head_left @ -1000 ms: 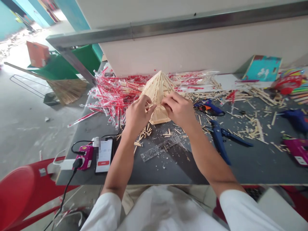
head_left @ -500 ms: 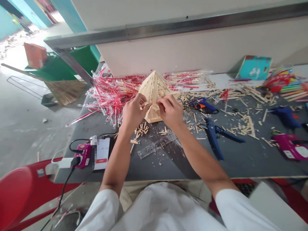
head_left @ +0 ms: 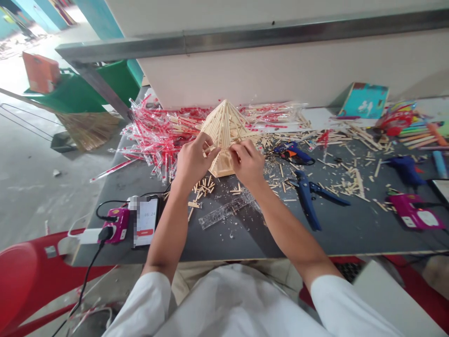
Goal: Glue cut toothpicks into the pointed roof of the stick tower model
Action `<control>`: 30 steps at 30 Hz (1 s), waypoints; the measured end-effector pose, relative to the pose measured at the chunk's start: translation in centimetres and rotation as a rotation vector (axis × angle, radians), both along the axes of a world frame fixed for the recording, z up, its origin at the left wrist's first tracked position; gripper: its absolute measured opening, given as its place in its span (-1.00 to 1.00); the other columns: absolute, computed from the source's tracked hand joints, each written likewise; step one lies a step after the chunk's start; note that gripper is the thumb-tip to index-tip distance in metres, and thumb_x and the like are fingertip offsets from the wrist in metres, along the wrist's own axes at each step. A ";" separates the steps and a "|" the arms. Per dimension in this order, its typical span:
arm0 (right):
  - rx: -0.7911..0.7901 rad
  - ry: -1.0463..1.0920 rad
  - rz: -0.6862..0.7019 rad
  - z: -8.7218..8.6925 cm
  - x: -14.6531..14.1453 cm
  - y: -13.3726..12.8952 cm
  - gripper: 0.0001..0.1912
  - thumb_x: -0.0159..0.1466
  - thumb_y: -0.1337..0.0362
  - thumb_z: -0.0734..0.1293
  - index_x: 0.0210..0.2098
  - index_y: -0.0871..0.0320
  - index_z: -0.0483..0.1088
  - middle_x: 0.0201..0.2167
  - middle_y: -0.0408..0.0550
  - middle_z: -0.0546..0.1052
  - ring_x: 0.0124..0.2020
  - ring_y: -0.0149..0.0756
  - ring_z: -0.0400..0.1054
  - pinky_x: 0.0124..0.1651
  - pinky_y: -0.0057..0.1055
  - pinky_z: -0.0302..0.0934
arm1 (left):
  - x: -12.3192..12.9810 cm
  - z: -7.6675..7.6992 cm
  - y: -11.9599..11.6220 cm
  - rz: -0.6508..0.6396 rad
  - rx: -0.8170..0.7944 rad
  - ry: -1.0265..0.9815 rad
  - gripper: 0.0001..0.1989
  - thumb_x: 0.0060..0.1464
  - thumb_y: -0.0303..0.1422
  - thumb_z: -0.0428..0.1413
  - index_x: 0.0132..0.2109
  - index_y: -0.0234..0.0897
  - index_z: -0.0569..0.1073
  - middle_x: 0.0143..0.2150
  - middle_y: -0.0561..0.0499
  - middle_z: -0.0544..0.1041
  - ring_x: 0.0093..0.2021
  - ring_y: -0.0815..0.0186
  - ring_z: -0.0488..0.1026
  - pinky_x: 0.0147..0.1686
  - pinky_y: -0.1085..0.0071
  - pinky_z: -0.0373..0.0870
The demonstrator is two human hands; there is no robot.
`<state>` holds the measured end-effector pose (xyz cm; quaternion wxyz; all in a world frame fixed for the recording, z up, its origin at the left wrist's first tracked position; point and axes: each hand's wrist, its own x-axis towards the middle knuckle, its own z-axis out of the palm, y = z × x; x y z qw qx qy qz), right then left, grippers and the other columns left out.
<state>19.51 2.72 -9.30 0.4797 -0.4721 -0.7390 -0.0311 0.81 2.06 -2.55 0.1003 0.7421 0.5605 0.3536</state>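
A pyramid-roofed model made of pale wooden sticks (head_left: 225,119) stands on the dark table, its point upward. My left hand (head_left: 193,158) is at its left side, thumb and fingers closed around the lower left edge of the roof. On the front right, my right hand (head_left: 248,163) has its fingertips pinched together against the model. Whatever is between those fingertips is too small and covered to name. Just below the hands lie short cut stick pieces (head_left: 204,187) and a clear ruler (head_left: 224,211).
Red-and-clear plastic wrappers (head_left: 154,133) heap up behind and left. Rightward lie a blue glue gun (head_left: 293,152), a blue-handled cutter (head_left: 308,199), a second glue gun (head_left: 405,169) and a magenta power adapter (head_left: 416,210). A phone (head_left: 146,222) lies by the left forearm. A metal rail (head_left: 228,44) crosses behind.
The camera view has shifted slightly, so the table's things appear a little further left. Both hands stay at the model with nearly the same grip.
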 end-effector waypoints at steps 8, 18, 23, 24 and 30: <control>-0.130 0.070 -0.002 0.7 0.7 -1.1 -0.84 0.48 0.23 0.26 -0.17 0.09 0.47 -0.15 -0.03 0.56 -0.20 -0.32 0.48 -0.09 -0.27 0.39 | -0.1 0.5 -0.3 -0.015 0.007 0.051 -0.82 0.20 -0.24 0.25 -0.14 -0.20 0.46 -0.33 0.04 0.56 -0.34 0.31 0.44 -0.34 0.35 0.21; -0.523 0.458 0.134 2.7 -0.3 -1.2 -0.70 0.37 0.07 0.36 -0.06 0.13 0.57 -0.27 -0.06 0.66 -0.51 -0.40 0.43 -0.36 -0.31 0.39 | -0.1 0.6 -0.3 -0.033 -0.001 0.114 -0.82 0.26 -0.20 0.20 -0.19 -0.22 0.49 -0.34 0.03 0.57 -0.42 0.36 0.37 -0.37 0.36 0.18; -0.747 0.899 0.298 2.8 -1.9 -1.1 -0.62 0.33 -0.03 0.38 -0.06 0.13 0.51 -0.21 -0.06 0.67 -0.70 -0.55 0.26 -0.72 -0.45 0.09 | 0.0 0.6 0.1 -0.064 0.011 0.107 -0.80 0.26 -0.19 0.19 -0.21 -0.23 0.48 -0.38 0.04 0.54 -0.38 0.33 0.40 -0.35 0.34 0.20; -0.770 0.989 0.316 2.8 -2.1 -1.1 -0.62 0.29 -0.02 0.42 -0.07 0.13 0.50 -0.23 -0.08 0.66 -0.69 -0.56 0.25 -0.71 -0.46 0.09 | 0.0 0.6 0.1 -0.067 0.009 0.104 -0.81 0.26 -0.21 0.19 -0.22 -0.23 0.48 -0.38 0.04 0.54 -0.37 0.33 0.41 -0.35 0.34 0.20; -0.844 1.236 0.338 2.9 -2.5 -1.1 -0.63 0.13 0.01 0.55 -0.22 0.10 0.50 -0.34 -0.16 0.64 -0.64 -0.58 0.26 -0.65 -0.51 0.12 | -0.2 0.8 0.3 -0.072 0.002 0.072 -0.83 0.25 -0.22 0.20 -0.25 -0.21 0.47 -0.38 0.05 0.53 -0.37 0.32 0.41 -0.33 0.34 0.22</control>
